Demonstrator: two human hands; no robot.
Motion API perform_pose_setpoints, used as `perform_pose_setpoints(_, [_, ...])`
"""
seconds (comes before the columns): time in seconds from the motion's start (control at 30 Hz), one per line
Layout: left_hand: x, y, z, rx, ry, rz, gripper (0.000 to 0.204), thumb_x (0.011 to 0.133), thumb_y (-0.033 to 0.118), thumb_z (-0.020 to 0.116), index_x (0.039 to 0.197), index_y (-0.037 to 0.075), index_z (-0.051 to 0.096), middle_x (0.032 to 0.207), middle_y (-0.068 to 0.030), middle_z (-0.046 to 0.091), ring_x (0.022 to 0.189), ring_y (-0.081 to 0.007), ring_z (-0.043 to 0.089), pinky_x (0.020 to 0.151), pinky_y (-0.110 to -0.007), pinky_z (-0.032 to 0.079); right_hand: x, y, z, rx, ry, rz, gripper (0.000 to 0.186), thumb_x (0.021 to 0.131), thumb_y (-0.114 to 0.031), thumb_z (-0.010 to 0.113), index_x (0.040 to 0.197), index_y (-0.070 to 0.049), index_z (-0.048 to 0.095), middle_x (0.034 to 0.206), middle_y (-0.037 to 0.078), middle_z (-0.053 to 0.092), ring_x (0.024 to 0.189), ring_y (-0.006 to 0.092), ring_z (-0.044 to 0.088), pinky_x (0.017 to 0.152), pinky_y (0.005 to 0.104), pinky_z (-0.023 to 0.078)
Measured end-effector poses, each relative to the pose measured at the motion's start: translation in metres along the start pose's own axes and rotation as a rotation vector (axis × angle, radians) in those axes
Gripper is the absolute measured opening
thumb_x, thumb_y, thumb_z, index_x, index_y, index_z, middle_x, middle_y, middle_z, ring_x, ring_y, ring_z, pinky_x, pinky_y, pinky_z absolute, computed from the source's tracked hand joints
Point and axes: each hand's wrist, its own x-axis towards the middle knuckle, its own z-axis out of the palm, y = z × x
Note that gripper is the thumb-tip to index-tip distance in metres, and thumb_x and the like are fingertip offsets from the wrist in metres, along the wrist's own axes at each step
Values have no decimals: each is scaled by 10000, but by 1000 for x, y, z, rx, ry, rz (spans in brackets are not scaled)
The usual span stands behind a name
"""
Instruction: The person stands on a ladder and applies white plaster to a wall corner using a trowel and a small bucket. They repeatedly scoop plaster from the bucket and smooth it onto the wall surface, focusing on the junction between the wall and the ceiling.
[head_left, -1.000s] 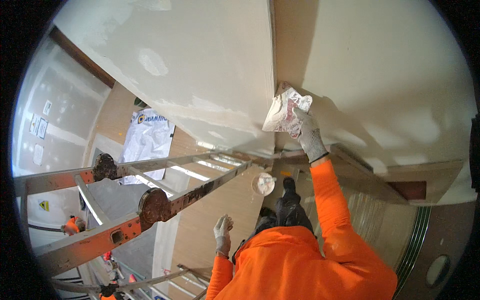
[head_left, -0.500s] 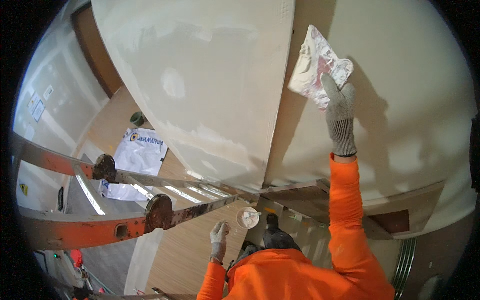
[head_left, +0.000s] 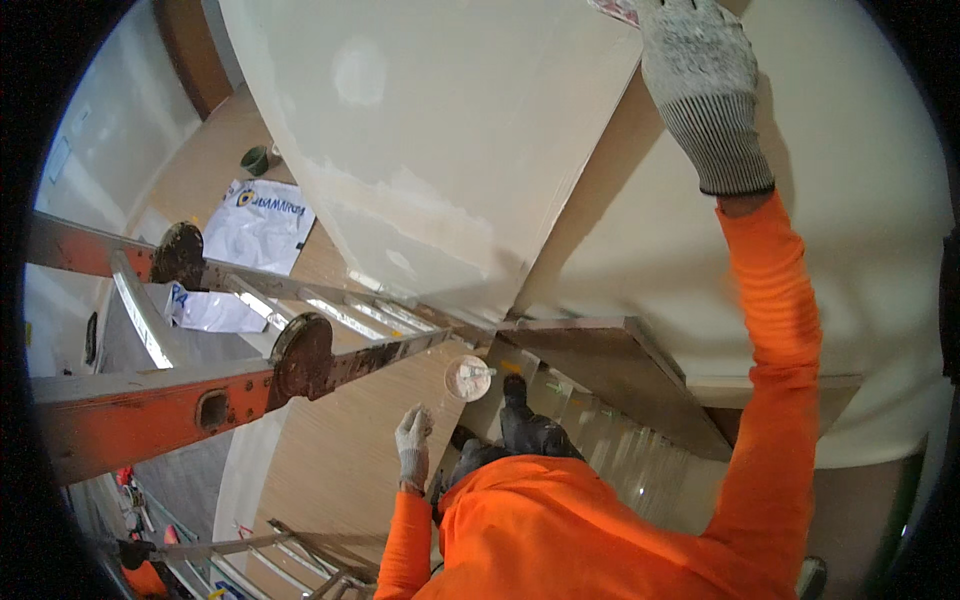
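At the upper edge of the view my right hand (head_left: 700,85), in a grey knitted glove, grips a filler-smeared spreading knife (head_left: 612,8), mostly hidden, beside the long edge joint of a patched plasterboard wall (head_left: 430,130). My left hand (head_left: 414,438), gloved too, is held low by my orange-sleeved body, fingers curled together; what they hold, if anything, I cannot make out. A round tub of white compound (head_left: 470,378) with a tool in it sits below, near my dark shoes (head_left: 518,415).
An aluminium ladder (head_left: 150,395) with orange parts crosses the left side, another (head_left: 290,560) lower down. Beyond are a white printed sheet (head_left: 255,230), a green bucket (head_left: 253,160) and a doorway (head_left: 190,50). An angled panel (head_left: 590,370) juts below my right arm.
My right hand has moved upward along the joint with the knife, which has mostly left the view. The view has shifted, and my left hand stays low with curled fingers.
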Motion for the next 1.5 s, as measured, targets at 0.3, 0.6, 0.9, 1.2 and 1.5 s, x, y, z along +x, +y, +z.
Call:
perform_pose_setpoints(0.3, [3, 2, 10, -45, -13, -26, 339, 991, 248, 613, 1249, 29, 647, 1062, -43, 693, 891, -134, 650, 801, -273, 517, -113, -111, 77, -345, -409, -254, 607, 921, -209, 550, 1480, -15, 415, 1356, 147, 511, 1167, 272, 524, 787, 419, 486])
perform_pose_setpoints(0.6, [-21, 5, -29, -55, 113, -65, 254, 994, 245, 599, 1115, 33, 670, 916, -3, 637, 799, -89, 574, 738, -263, 474, -290, -261, 106, 145, -724, -281, 548, 961, -273, 486, 1425, 18, 457, 1260, 145, 535, 1158, 286, 504, 937, 487, 426])
perform_pose_setpoints(0.9, [-21, -41, -73, -121, 147, -53, 247, 966, 198, 614, 1122, 15, 669, 879, -28, 648, 759, -114, 598, 681, -258, 484, -207, -160, 38, 1042, -1019, 31, 383, 973, -161, 489, 1346, -83, 524, 1190, 174, 578, 1146, 327, 577, 1024, 466, 459])
perform_pose_setpoints(1.2, [53, -16, 10, -102, -35, 71, 234, 943, 163, 642, 1086, -19, 682, 834, -31, 659, 715, -106, 580, 612, -256, 457, 23, 109, -63, 666, 157, -106, 360, 1048, -202, 417, 1336, -19, 533, 1311, 215, 585, 1229, 365, 559, 1083, 439, 429])
perform_pose_setpoints(1.5, [33, 77, 94, -77, -160, 147, 273, 998, 224, 601, 1104, -16, 676, 862, -35, 652, 745, -121, 585, 662, -292, 481, 104, 106, -50, -380, 93, -160, 437, 962, -217, 557, 1343, -8, 514, 1263, 146, 596, 1101, 243, 605, 874, 390, 562])
